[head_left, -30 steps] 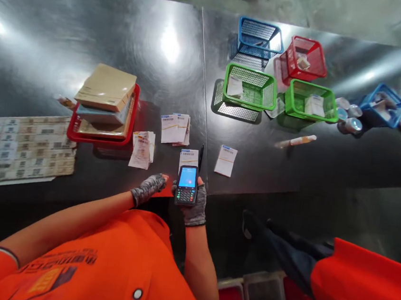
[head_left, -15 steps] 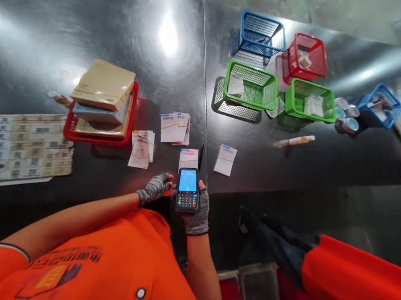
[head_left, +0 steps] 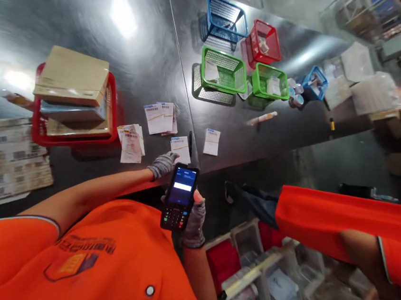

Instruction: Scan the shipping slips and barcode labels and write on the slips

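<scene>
My right hand (head_left: 196,221), in a grey fingerless glove, grips a black handheld scanner (head_left: 180,193) with a lit screen and a keypad. The thumb lies along its right side. My left hand (head_left: 164,164), gloved alike, has its fingers closed at the lower left corner of a banded bundle of paper slips (head_left: 182,148) lying on the table. A black pen (head_left: 190,143) lies along the bundle's right side. More bundled slips (head_left: 158,118) lie behind it, a pile of slips (head_left: 131,145) to the left, and one bundle (head_left: 212,142) to the right.
On the dark metal table (head_left: 142,58), a red basket (head_left: 37,135) holds thick packages (head_left: 74,74). Green baskets (head_left: 228,88), a blue basket (head_left: 225,31) and a red basket (head_left: 264,56) stand at the back right. A person in an orange top (head_left: 325,225) is at my right, near plastic bins (head_left: 266,276).
My view has swung to the right. My left hand has moved to the bundle's corner. The scanner is tilted and closer, its screen changed from bright blue to dark; the red glow is gone.
</scene>
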Demonstrator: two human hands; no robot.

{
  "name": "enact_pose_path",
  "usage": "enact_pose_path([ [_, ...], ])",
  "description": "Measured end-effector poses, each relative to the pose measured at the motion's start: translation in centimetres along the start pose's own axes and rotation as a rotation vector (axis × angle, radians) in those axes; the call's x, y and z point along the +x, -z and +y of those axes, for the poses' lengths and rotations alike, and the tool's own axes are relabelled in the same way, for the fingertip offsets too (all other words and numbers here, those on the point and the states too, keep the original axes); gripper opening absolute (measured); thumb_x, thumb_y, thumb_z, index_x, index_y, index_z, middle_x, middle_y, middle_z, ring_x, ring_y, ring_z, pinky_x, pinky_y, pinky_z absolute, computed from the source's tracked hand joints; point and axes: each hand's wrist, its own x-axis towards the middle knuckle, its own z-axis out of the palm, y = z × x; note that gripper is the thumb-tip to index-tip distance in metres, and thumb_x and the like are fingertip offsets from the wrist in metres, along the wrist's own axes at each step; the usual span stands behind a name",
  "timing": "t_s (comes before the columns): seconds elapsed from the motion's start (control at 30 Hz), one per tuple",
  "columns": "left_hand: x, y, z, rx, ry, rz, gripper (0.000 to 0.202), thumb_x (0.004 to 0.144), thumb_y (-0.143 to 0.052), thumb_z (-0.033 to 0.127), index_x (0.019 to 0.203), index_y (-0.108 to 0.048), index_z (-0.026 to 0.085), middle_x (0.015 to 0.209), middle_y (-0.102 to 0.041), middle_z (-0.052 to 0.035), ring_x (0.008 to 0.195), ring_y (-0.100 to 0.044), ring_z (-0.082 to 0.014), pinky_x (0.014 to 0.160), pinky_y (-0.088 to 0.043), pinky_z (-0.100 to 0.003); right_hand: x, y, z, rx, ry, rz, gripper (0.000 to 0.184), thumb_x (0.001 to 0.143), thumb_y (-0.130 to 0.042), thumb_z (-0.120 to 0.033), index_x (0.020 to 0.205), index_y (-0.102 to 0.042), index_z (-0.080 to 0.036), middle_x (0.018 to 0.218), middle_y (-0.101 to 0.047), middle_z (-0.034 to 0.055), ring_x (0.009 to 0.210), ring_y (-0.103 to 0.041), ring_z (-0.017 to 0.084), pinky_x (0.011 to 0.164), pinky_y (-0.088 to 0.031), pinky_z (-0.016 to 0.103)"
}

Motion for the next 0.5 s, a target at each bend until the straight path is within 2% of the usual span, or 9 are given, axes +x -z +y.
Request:
enact_pose_path([
  [0.07,1.2,0.5,0.6,0.074,-0.046,-0.037,0.051,0.103,-0.074,0.016,0.153,-0.069,0.011,0.161,-0.071,-0.0247,0.151,-0.068,-0.0358,0.131,-0.050,-0.046,-1.2,-0.5,1.1,-0.028,0.077,0.062,0.066,0.074,-0.097,-0.068,0.113,-0.080,-0.018,0.099,-0.089,0.0085,0.074,-0.084,0.029,0.074,-0.073,0.044],
  [0.13,2.0,0.8,1.0,0.143,-0.086,-0.069,0.057,0.097,-0.085,0.023,0.150,-0.070,0.008,0.164,-0.067,-0.0296,0.156,-0.063,-0.0430,0.132,-0.049,-0.051,-2.3,-1.1,1.9,-0.044,0.153,0.092,0.058,0.075,-0.096,-0.055,0.119,-0.080,-0.020,0.106,-0.089,0.0058,0.082,-0.085,0.026,0.078,-0.073,0.040],
  [0.2,2.5,0.8,1.4,0.202,-0.122,-0.092,0.064,0.090,-0.094,0.027,0.145,-0.071,0.005,0.166,-0.063,-0.0343,0.158,-0.058,-0.0505,0.131,-0.049,-0.054,-3.3,-1.5,2.5,-0.062,0.210,0.099,0.057,0.076,-0.093,-0.044,0.127,-0.079,-0.023,0.107,-0.088,0.0028,0.089,-0.085,0.026,0.086,-0.073,0.040],
  [0.27,2.9,0.6,1.6,0.256,-0.137,-0.106,0.066,0.086,-0.096,0.025,0.143,-0.071,0.003,0.165,-0.062,-0.0373,0.155,-0.059,-0.0555,0.126,-0.051,-0.054,-4.2,-1.7,2.9,-0.095,0.257,0.104,0.059,0.074,-0.090,-0.037,0.131,-0.077,-0.025,0.103,-0.088,0.0009,0.090,-0.085,0.026,0.090,-0.073,0.042],
  [0.4,3.5,0.6,2.3,0.350,-0.139,-0.138,0.067,0.082,-0.096,0.019,0.142,-0.070,0.003,0.154,-0.069,-0.0389,0.142,-0.068,-0.0548,0.116,-0.056,-0.055,-5.5,-1.2,3.9,-0.159,0.285,0.113,0.053,0.074,-0.091,-0.035,0.124,-0.077,-0.023,0.103,-0.086,0.0020,0.086,-0.082,0.024,0.085,-0.072,0.040],
  [0.5,3.9,1.1,2.6,0.408,-0.167,-0.174,0.070,0.080,-0.099,0.022,0.141,-0.070,0.004,0.155,-0.069,-0.0384,0.142,-0.069,-0.0518,0.114,-0.056,-0.053,-6.0,-0.7,4.8,-0.200,0.303,0.143,0.052,0.075,-0.095,-0.036,0.122,-0.077,-0.023,0.105,-0.086,0.0016,0.089,-0.081,0.022,0.086,-0.071,0.036],
])
